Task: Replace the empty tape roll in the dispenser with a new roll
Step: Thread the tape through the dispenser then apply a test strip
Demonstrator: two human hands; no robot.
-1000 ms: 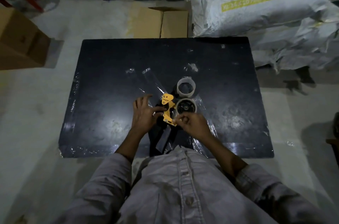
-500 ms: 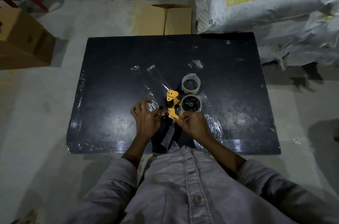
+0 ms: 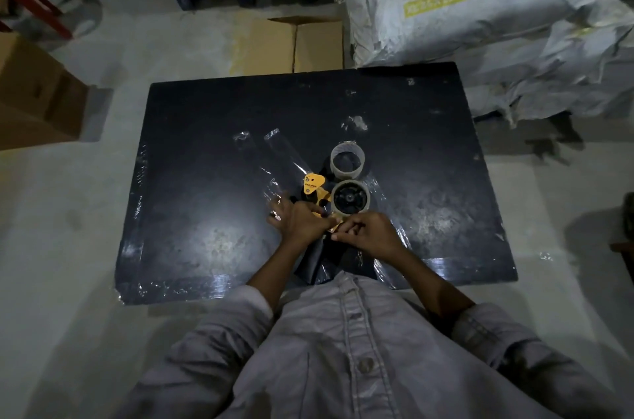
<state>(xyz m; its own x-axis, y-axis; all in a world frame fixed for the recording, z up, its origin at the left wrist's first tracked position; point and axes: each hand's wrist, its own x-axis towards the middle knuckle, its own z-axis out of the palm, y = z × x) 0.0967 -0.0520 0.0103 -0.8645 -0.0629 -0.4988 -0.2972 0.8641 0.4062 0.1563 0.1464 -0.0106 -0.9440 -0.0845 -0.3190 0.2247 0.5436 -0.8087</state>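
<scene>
Two hands (image 3: 338, 230) clenched on the dispenser (image 3: 317, 194), empty core (image 3: 347, 161) just beyond, boxes and sacks around.

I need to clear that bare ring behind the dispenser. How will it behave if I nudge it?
The ring looks thin-walled and hollow, so probably very light and likely to skid. It stands on its flat end, so it shouldn't roll unless tipped. It may crush if squeezed.

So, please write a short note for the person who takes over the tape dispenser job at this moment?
Left hand: gripping the yellow dispenser on the black table.
Right hand: pinching something at the dispenser's near end; what exactly is hidden.
Done: a tape roll sits on the dispenser hub; the bare core stands loose just behind it.
Left: probably threading the tape end.
</scene>
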